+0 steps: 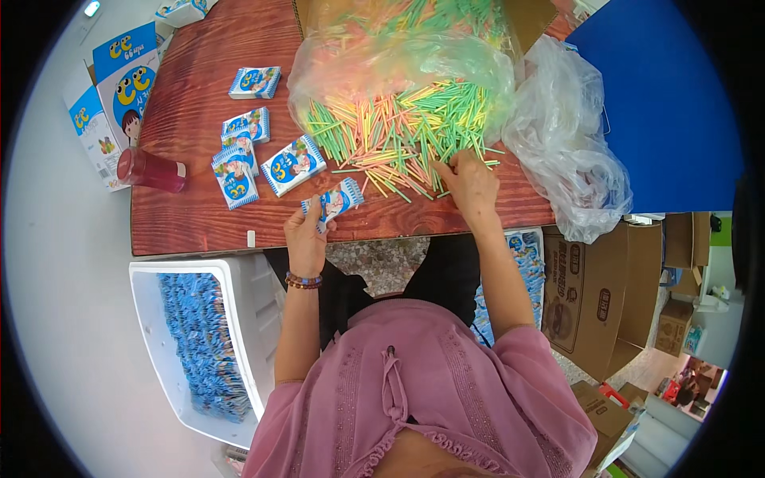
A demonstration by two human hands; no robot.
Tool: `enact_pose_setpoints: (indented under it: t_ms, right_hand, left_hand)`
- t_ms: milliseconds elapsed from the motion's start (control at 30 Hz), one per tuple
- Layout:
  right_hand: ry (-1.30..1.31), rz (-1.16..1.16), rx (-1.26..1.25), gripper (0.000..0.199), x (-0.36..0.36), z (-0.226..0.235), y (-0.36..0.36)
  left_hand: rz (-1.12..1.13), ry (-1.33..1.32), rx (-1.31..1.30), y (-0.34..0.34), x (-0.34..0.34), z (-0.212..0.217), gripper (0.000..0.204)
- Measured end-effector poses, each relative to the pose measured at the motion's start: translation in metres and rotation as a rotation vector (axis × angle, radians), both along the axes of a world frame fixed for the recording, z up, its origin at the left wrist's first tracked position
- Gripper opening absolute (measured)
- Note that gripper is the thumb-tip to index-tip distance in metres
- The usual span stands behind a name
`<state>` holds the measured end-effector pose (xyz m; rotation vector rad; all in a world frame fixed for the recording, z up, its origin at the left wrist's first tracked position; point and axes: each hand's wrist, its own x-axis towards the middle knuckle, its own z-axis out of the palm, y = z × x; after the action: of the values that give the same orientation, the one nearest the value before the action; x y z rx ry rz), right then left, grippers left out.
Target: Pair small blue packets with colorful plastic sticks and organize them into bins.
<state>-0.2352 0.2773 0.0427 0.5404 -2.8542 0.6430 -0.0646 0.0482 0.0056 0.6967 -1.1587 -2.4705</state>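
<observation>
Under the right hand [470, 182], coloured sticks [398, 135]; packet [335, 201] in the left hand [305, 235].

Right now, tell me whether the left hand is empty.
No: the left hand grips a small blue-and-white packet at the wooden table's near edge.

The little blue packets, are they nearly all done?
Not nearly. A white bin beside the table already holds many blue packets. The left hand holds one packet while the right hand reaches into the coloured sticks. Five more packets and a big stick pile wait.
</observation>
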Motion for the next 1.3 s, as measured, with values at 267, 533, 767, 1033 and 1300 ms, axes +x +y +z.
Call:
enact_pose_setpoints:
  t_ms: [267,533,767,1033,1300]
  right_hand:
    - [0.014,-0.008,0.027,0.018,0.004,-0.019,-0.016]
    - [0.036,0.163,0.168,0.028,0.015,0.0,-0.022]
    - [0.093,0.082,0.294,0.023,0.009,-0.029,-0.043]
    - [0.281,0.12,0.313,0.01,0.003,-0.044,-0.045]
    - [0.171,0.187,0.207,0.007,-0.001,-0.037,-0.033]
  left_hand:
    - [0.048,-0.017,0.054,0.002,-0.003,0.003,0.016]
    - [0.04,0.007,0.051,-0.001,0.0,-0.002,0.015]
    - [0.037,0.002,0.052,0.0,-0.001,-0.003,0.014]
    - [0.041,0.001,0.032,0.0,-0.001,-0.001,0.014]
    - [0.043,0.011,0.021,0.001,-0.001,0.001,0.015]
